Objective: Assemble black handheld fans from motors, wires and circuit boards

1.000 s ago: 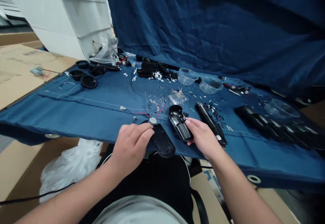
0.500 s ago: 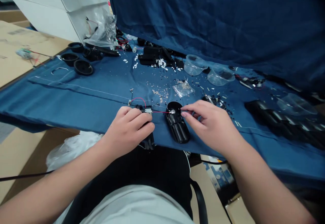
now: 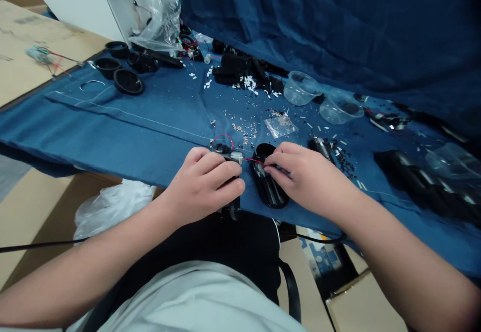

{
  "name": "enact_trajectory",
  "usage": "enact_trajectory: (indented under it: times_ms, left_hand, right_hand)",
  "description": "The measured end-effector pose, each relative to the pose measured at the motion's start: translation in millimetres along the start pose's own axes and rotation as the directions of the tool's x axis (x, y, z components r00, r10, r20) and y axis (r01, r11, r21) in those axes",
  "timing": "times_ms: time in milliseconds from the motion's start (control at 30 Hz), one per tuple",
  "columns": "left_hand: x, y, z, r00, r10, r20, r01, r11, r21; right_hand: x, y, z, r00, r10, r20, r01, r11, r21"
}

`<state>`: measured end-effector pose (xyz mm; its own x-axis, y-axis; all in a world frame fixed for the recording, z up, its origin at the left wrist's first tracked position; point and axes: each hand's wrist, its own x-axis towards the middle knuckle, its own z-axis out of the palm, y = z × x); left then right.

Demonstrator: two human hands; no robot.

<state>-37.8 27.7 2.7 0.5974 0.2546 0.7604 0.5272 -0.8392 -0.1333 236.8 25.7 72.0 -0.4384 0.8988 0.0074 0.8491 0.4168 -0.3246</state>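
Observation:
My left hand (image 3: 205,184) is closed round a black plastic part (image 3: 235,207), mostly hidden under the fingers. A thin red wire (image 3: 251,160) runs from the small silvery piece at its top across to my right hand (image 3: 300,169). Thumb and forefinger of that hand pinch the wire's far end, above a black rounded housing (image 3: 277,195). The housing lies on the blue cloth between both hands, hollow side up. Another red wire (image 3: 225,135) loops behind my left hand to a small connector piece (image 3: 212,143).
Tiny screws (image 3: 244,132) lie scattered beyond the hands, near a small plastic bag (image 3: 281,125). Clear cups (image 3: 300,90) stand at the back. A dark cylindrical tool (image 3: 320,147) is close to my right hand. Black housings (image 3: 417,181) lie at right, black round cups (image 3: 129,81) at left.
My right hand has moved towards the left hand and now pinches the red wire's end over the housing. The view has shifted slightly; my left hand keeps its hold.

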Motion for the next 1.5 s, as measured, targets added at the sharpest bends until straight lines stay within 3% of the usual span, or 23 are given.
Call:
enact_trajectory:
  times_ms: [133, 233, 300, 367, 500, 633, 933, 1067, 1167, 1300, 1400, 1500]
  left_hand:
    - [4, -2, 5, 0.998, 0.003, 0.066, -0.003, 1.000, 0.005]
    - [3, -3, 7, 0.994, -0.010, 0.112, 0.014, 0.999, -0.033]
    - [1, -2, 6, 0.991, -0.027, 0.130, 0.035, 0.997, -0.063]
    - [-2, 0, 4, 0.989, -0.049, 0.141, 0.062, 0.994, -0.089]
    - [-10, 6, 3, 0.984, -0.099, 0.145, 0.120, 0.982, -0.146]
    - [-16, 9, 5, 0.988, -0.114, 0.102, 0.131, 0.976, -0.174]
    - [-15, 6, 5, 0.990, -0.133, 0.054, 0.141, 0.973, -0.184]
    - [-8, 3, 3, 0.997, -0.078, -0.004, 0.076, 0.983, -0.166]
    - [0, 2, -1, 0.997, -0.027, -0.071, 0.016, 0.989, -0.146]
    - [11, 3, -2, 0.999, 0.006, -0.046, -0.008, 0.999, -0.053]
    - [15, 5, 3, 0.999, 0.051, -0.008, -0.050, 0.998, 0.044]
    - [15, 7, 10, 0.996, 0.057, 0.062, -0.064, 0.991, 0.114]
  right_hand:
    - [-2, 8, -7, 0.998, 0.017, 0.057, -0.026, 0.987, 0.160]
    - [-5, 11, -8, 0.984, 0.108, 0.143, -0.153, 0.922, 0.356]
    - [-7, 11, -6, 0.949, 0.198, 0.247, -0.304, 0.782, 0.543]
    - [-8, 11, -3, 0.899, 0.233, 0.370, -0.433, 0.586, 0.685]
    - [-7, 8, -2, 0.824, 0.164, 0.542, -0.566, 0.285, 0.774]
    - [-2, 3, -9, 0.761, 0.143, 0.632, -0.648, 0.198, 0.735]
    - [3, 7, -19, 0.739, 0.171, 0.652, -0.673, 0.210, 0.709]
    - [2, 8, -16, 0.770, 0.214, 0.601, -0.638, 0.259, 0.725]
    - [0, 6, -14, 0.834, 0.292, 0.468, -0.551, 0.417, 0.723]
    - [-8, 3, -7, 0.890, 0.402, 0.218, -0.447, 0.663, 0.600]
    - [-16, 5, 2, 0.941, 0.338, -0.011, -0.302, 0.855, 0.422]
    - [-24, 11, 9, 0.965, 0.233, -0.116, -0.190, 0.934, 0.302]
